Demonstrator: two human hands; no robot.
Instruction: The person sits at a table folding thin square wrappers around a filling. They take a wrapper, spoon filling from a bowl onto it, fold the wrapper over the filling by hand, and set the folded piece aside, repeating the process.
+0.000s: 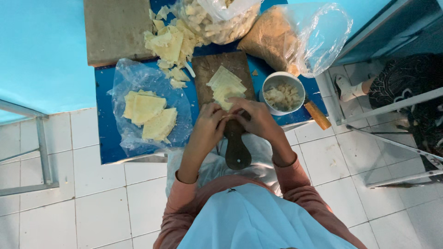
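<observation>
1. The left hand (206,123) and the right hand (255,117) met over the near end of a dark wooden board (228,92), whose handle hung off the edge of the blue bench (105,138) toward the person.
2. Both sets of fingers were curled shut around one small pale dough wrapper (227,107), pinched between them; what lay inside the fold could not be told.
3. A fanned stack of square wrappers (225,83) lay on the board just beyond the hands, apparently kept within easy reach.
4. A white round bowl (282,92) of pale chunky filling stood touching the board's right side, close to the right hand, probably for the same reason. A wooden handle (317,115) stuck out from under it over the bench edge.
5. On a clear plastic sheet (152,103) left of the board lay three flat yellowish pieces (150,115), kept off the bare bench.
6. Farther back, a loose heap of wrapper offcuts (170,44) rested partly on a grey slab (115,30).
7. Two clear plastic bags stood at the back: one (221,18) full of pale lumps, one (286,39) open-mouthed with brown crumbs. No labels showed on either.
8. Another person's foot in a white sandal (346,87) showed at the right, on the white tiled floor (101,207).
</observation>
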